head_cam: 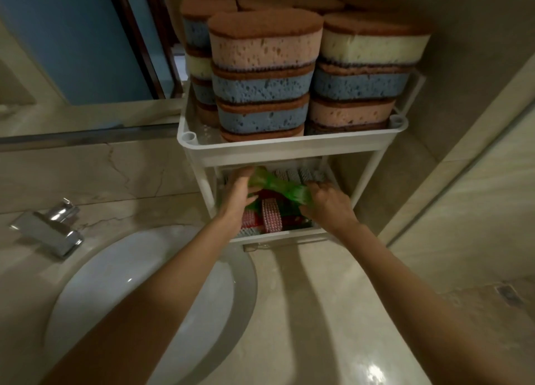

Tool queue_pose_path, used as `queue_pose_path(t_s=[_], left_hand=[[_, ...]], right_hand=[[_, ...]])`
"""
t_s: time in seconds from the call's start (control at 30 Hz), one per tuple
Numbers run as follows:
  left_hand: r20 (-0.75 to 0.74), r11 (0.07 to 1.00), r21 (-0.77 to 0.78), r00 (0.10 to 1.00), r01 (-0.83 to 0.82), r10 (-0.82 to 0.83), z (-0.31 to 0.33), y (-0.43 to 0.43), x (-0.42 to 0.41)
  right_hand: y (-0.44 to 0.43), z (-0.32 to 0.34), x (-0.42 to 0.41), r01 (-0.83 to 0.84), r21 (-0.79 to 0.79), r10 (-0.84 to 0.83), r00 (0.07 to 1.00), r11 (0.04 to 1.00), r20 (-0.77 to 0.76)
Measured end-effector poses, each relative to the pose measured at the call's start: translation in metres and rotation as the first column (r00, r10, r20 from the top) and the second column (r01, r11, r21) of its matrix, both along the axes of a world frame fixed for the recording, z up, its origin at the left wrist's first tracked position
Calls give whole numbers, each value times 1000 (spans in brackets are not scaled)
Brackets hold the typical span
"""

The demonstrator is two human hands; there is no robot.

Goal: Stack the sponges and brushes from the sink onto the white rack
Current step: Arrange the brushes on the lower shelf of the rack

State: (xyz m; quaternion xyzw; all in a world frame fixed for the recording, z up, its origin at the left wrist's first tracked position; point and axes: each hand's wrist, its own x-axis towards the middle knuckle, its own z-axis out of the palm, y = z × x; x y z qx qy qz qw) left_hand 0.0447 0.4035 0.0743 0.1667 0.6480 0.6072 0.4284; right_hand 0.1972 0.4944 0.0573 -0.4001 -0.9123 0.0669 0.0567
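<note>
— Hands first, as we agreed: what have ours got?

— Our left hand (238, 192) curls round one end of the green brush (278, 186). Our right hand (327, 203) grips the other end, fingers over the top and thumb beneath. Neither is loose; both are closed on it.

— Why two hands for one brush?

— We judge it is the narrow gap. The brush hangs inside the lower tier (278, 236) of the white rack (289, 150), under the shelf above. So we hold it level at both ends and steer it in flat rather than poke it in tilted.

— And what lies under it?

— Other brushes (272, 215), pink and red, lying close together on that tier. The green one is above them. Whether it touches them we cannot tell, since our hands hide its underside.

— Why not put it on top?

— The top tier (188, 137) is taken by sponges (265, 57), stacked several high with the brown scouring sides up and packed side by side to the rim. Soft things stand above, bristled things go below.

— Where does the rack stand?

— On the bench (318, 312), just beside the sink (139, 283), with the faucet (49, 228) off to the left, so each carry is short.

— How far along are we?

— Far, we think, given those full stacks.
</note>
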Motion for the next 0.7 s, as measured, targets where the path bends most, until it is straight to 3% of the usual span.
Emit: queue_pose_path(t_s=[0.1,0.3,0.43,0.7], left_hand=[[42,994,-36,993,-105,107,-9,-1,5],[-44,971,-237,999,1,-12,-30,7,12],[11,975,-224,1000,-14,17,-32,11,17],[-31,960,-278,998,39,-49,-47,15,17]], right_hand=[[0,-1,-4,72,-118,-75,997,990,-21],[-2,-8,-31,211,-408,-266,961,889,-82],[-4,-18,-45,224,-430,-276,959,874,-61],[-12,-30,-43,201,-388,-213,977,900,13]])
